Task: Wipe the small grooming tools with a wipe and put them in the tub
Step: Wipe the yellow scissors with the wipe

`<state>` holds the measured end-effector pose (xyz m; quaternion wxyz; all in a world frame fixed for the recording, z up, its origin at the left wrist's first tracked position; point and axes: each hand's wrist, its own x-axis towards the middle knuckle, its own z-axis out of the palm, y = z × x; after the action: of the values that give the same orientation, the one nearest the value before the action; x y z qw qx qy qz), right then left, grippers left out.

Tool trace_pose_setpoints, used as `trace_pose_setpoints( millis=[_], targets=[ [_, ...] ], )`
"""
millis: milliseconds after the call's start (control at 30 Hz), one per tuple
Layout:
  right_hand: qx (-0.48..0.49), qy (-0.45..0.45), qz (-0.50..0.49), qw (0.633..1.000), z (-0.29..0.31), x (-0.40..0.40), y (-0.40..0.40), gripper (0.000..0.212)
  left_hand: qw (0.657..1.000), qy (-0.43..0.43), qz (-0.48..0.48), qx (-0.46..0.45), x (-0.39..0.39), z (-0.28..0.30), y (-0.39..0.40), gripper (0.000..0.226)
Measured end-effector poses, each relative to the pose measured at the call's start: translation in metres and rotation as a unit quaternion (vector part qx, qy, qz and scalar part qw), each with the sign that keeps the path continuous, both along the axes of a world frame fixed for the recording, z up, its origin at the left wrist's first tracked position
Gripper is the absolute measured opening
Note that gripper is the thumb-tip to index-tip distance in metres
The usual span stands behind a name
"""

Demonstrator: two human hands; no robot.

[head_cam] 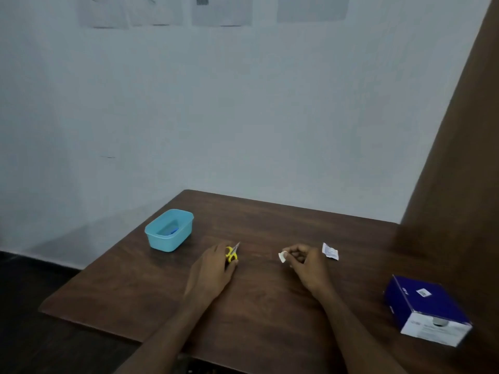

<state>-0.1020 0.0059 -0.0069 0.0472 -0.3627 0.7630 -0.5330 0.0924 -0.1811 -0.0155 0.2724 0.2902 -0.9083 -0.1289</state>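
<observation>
A brown wooden table [270, 306] fills the lower half of the frame, set against a pale wall [216, 103] with papers [221, 10] stuck at the top. A brown panel [464, 157] stands on the right. The left hand [216, 268] curls around small yellow scissors [231, 253] near the middle of the table. The right hand [305, 261] pinches a little white wipe [282, 256]. A blue tub [169, 230] sits left of the hands with something blue inside. A white packet [330, 251] lies right of the hands. A purple box [426, 310] sits lower right.
</observation>
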Motion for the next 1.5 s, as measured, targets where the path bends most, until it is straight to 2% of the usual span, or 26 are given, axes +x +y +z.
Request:
trace_pose_setpoints(
  millis=[67,133,267,333,433,633,767,900,1033,1100,1200,1267,1333,1500],
  targets=[
    [0.025,0.025,-0.013,0.999,0.004,0.006,-0.001,0.011,1.0,0.011,-0.009,0.011,-0.001,-0.003,-0.005,0.03],
    [0.049,0.094,-0.037,0.994,0.003,0.009,-0.002,0.01,0.999,0.025,-0.02,0.022,-0.002,-0.007,-0.009,0.034],
    [0.156,0.245,-0.059,0.955,-0.005,0.027,-0.005,0.014,0.996,0.058,-0.049,0.041,0.001,-0.01,-0.015,0.037],
    [0.229,0.264,-0.09,0.933,-0.007,0.042,-0.001,0.02,0.994,0.078,-0.06,0.056,0.004,-0.011,-0.013,0.04],
    [0.248,0.264,-0.14,0.921,-0.011,0.053,0.0,0.017,0.988,0.095,-0.08,0.091,0.008,-0.01,-0.012,0.041],
    [0.204,0.268,-0.156,0.929,-0.011,0.058,0.005,0.014,0.97,0.141,-0.076,0.181,0.009,-0.008,-0.017,0.034],
    [0.174,0.27,-0.138,0.937,-0.013,0.057,0.011,0.007,0.961,0.176,-0.066,0.205,0.012,-0.002,-0.013,0.027],
    [0.151,0.269,-0.129,0.942,-0.009,0.064,0.01,0.021,0.949,0.189,-0.066,0.242,0.01,0.0,-0.015,0.027],
    [0.146,0.289,-0.123,0.938,-0.01,0.064,0.01,0.02,0.928,0.213,-0.082,0.293,0.006,0.002,-0.015,0.03],
    [0.134,0.311,-0.11,0.935,-0.012,0.066,0.01,0.015,0.903,0.249,-0.091,0.338,0.002,0.006,-0.011,0.031],
    [0.062,0.35,-0.094,0.93,-0.012,0.064,0.008,0.013,0.878,0.292,-0.112,0.362,-0.014,0.014,-0.002,0.022],
    [0.012,0.329,-0.101,0.939,-0.01,0.061,0.001,0.019,0.873,0.295,-0.135,0.364,-0.027,0.018,0.006,0.01],
    [-0.024,0.285,-0.109,0.952,-0.007,0.051,-0.01,0.021,0.873,0.285,-0.152,0.365,-0.043,0.017,0.009,0.0],
    [-0.041,0.205,-0.093,0.973,-0.003,0.007,-0.047,0.019,0.918,0.203,-0.171,0.293,-0.085,0.005,-0.009,0.01]
  ],
)
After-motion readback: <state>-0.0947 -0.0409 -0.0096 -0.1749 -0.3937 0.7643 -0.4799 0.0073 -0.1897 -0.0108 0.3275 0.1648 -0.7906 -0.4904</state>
